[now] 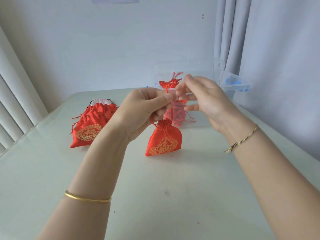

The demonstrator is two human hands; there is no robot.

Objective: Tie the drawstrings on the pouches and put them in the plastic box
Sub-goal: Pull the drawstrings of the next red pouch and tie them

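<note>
The left hand point(147, 108) pinches the drawstring point(171, 115) of a red pouch point(163, 141) hanging below it, before the plastic box point(199, 120). The right hand point(202, 99), fingers spread, seems to hold nothing.

L hand point(145, 108) pinches the red cord point(172, 115) btwn thumb & forefinger, just above the cinched neck of a red pouch point(164, 141) w/ gold print. Pouch hangs upright from the cord, bottom at the tabletop point(155, 196). R hand point(204, 99) sits just beside L, fingers point(186, 97) spread; can't tell if they touch the cord. Clear plastic box point(199, 121) stands behind the hands w/ red pouches inside. Pile of pouches point(90, 127) lies to the left, well apart from the box.
</note>
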